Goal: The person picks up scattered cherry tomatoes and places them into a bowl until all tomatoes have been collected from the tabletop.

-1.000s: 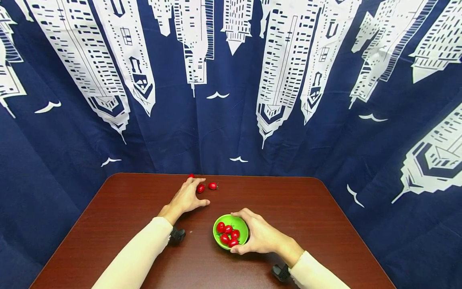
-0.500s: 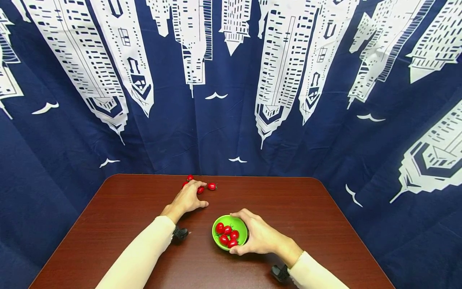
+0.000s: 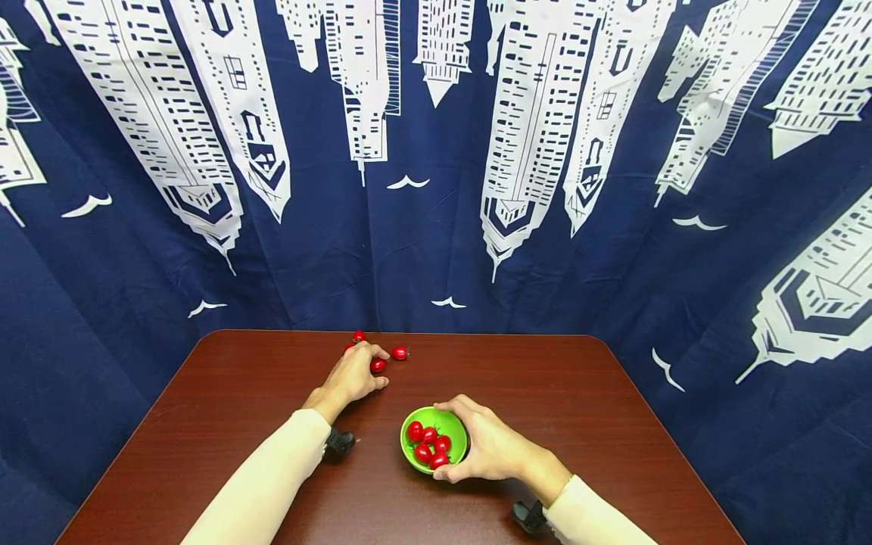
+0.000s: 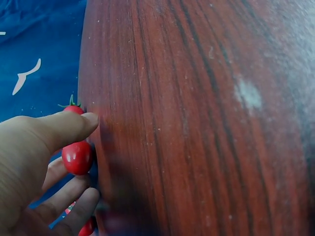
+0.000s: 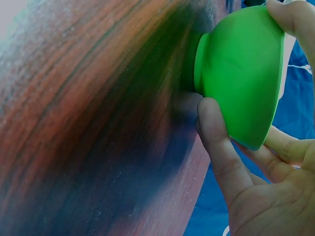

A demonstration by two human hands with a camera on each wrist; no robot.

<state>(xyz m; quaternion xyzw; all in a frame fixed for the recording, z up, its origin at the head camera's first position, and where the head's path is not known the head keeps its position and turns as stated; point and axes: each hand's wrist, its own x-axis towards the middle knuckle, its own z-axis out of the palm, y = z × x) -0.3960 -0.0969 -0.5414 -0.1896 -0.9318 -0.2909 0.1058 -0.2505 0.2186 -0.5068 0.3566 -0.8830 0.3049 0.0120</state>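
My left hand (image 3: 353, 374) is lowered near the table's far edge, thumb and fingers apart around a small red cherry tomato (image 4: 77, 157). In the left wrist view a gap shows between the thumb and that tomato. Another cherry tomato (image 3: 400, 353) lies just right of the fingertips, and one more tomato (image 3: 359, 336) is beyond the knuckles; others are partly covered by the hand. My right hand (image 3: 487, 443) holds a small green bowl (image 5: 241, 73) by its side, thumb at the near rim and fingers curved round the far side. Several red cherry tomatoes (image 3: 423, 453) sit in the bowl.
The dark reddish wooden table (image 3: 579, 409) ends at the back against a navy curtain (image 3: 422, 250) printed with white buildings and birds. A black wrist camera (image 3: 338, 443) hangs under the left wrist, another black camera (image 3: 528, 516) under the right.
My left hand has come down slightly, and its thumb and forefinger have drawn closer around the tomato. The right hand and bowl have stayed in place.
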